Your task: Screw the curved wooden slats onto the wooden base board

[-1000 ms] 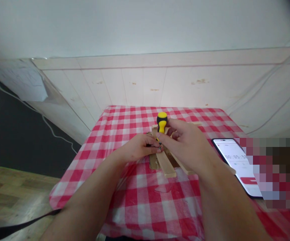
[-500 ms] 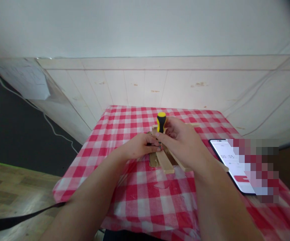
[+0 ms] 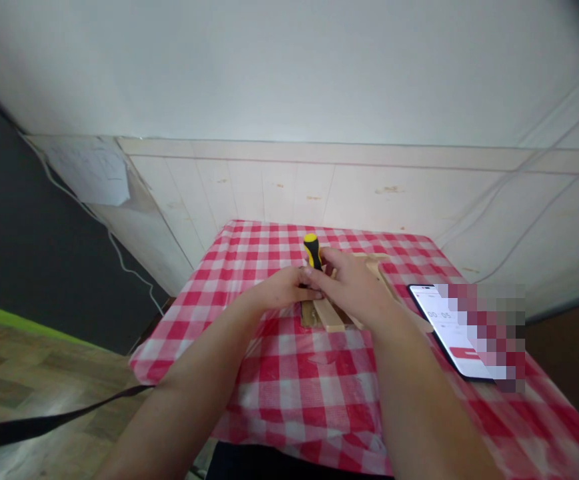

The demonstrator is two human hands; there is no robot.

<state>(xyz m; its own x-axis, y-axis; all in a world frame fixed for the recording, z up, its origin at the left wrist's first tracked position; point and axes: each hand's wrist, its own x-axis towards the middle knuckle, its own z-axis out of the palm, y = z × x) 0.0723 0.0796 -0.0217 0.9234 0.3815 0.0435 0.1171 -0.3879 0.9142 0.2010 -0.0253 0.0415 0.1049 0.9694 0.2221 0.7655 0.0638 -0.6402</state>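
A screwdriver (image 3: 313, 251) with a yellow-and-black handle stands nearly upright, leaning slightly left. The fingers of my right hand (image 3: 352, 283) are closed around the lower part of its handle. Close beside it, my left hand (image 3: 287, 288) has its fingers pinched together at the screwdriver's lower end, over the wood. Whatever sits between those fingertips is hidden. Under both hands lies a pale wooden strip (image 3: 330, 317), its near end showing. A brownish piece (image 3: 310, 315) lies along the strip's left side. The screwdriver's tip is out of sight behind my fingers.
A red-and-white checked cloth (image 3: 269, 360) covers the table. To the right lies a phone (image 3: 444, 317) with a timer on its screen, partly blurred out. More pale wood (image 3: 387, 273) lies behind my right hand. A panelled wall (image 3: 269, 180) borders the table's far edge.
The camera view has shifted and tilted a little. The screwdriver's handle now leans more to the left, and my right hand sits closer to my left hand. Both hands keep their grips.
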